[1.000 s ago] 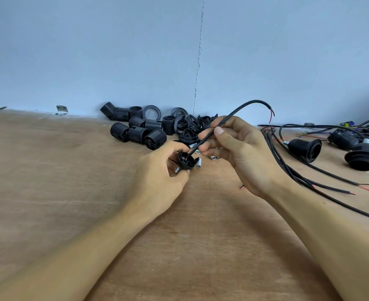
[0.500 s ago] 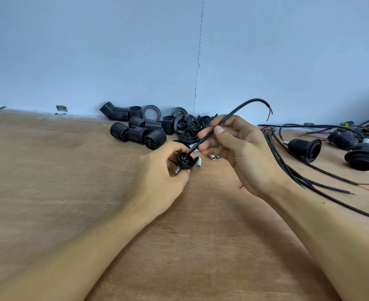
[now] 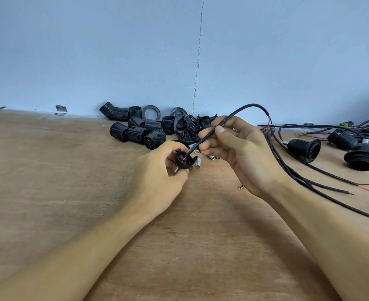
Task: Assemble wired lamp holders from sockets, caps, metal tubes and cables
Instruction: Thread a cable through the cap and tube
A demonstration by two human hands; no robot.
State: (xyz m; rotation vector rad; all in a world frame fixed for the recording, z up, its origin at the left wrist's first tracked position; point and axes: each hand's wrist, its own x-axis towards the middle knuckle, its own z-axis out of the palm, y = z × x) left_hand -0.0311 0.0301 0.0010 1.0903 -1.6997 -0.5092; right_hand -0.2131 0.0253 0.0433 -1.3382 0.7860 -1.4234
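My left hand (image 3: 157, 170) grips a small black cap (image 3: 185, 161) with a short metal tube (image 3: 176, 169) sticking out of its underside. My right hand (image 3: 240, 153) pinches a black cable (image 3: 229, 117) between thumb and forefinger, and the cable's lower end, with red wire showing, reaches into the cap's open side. The cable arcs up and right, ending in bare red and black strands near the wall. Both hands hover just above the wooden table (image 3: 70, 192).
A heap of black threaded sockets (image 3: 135, 131) and rings (image 3: 151, 112) lies by the wall. Loose metal tubes (image 3: 211, 157) lie under my right hand. On the right lie several black cables (image 3: 309, 177) and wired lamp holders (image 3: 305, 147).
The cable's free end has dipped slightly and its lower tip has gone a little further into the cap. My hands have barely moved.
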